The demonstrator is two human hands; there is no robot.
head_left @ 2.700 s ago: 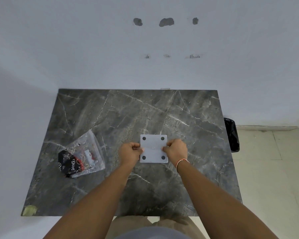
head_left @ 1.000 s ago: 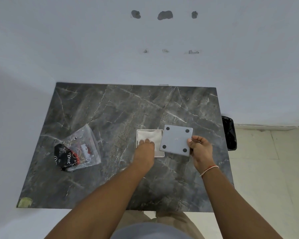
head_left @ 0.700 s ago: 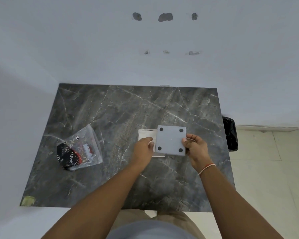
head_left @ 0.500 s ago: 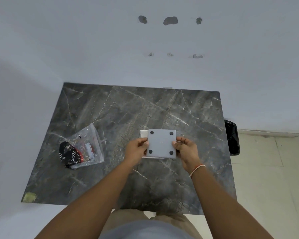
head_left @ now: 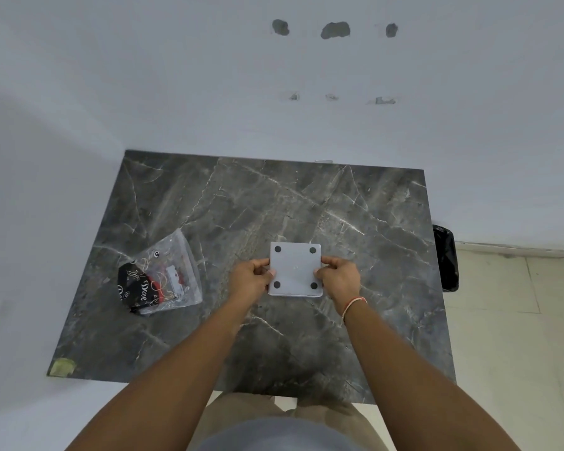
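The grey square lid (head_left: pixel 295 270), held off to the right a second ago, now sits squarely over the white box on the table (head_left: pixel 209 203), pinched at its edges by left hand (head_left: pixel 253 281) and right hand (head_left: pixel 337 278).

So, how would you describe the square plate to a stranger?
Find the dark marble table by the white wall. At its middle, the left hand and the right hand grip a grey square plate. Unlike the clear bag, it has four black corner dots.
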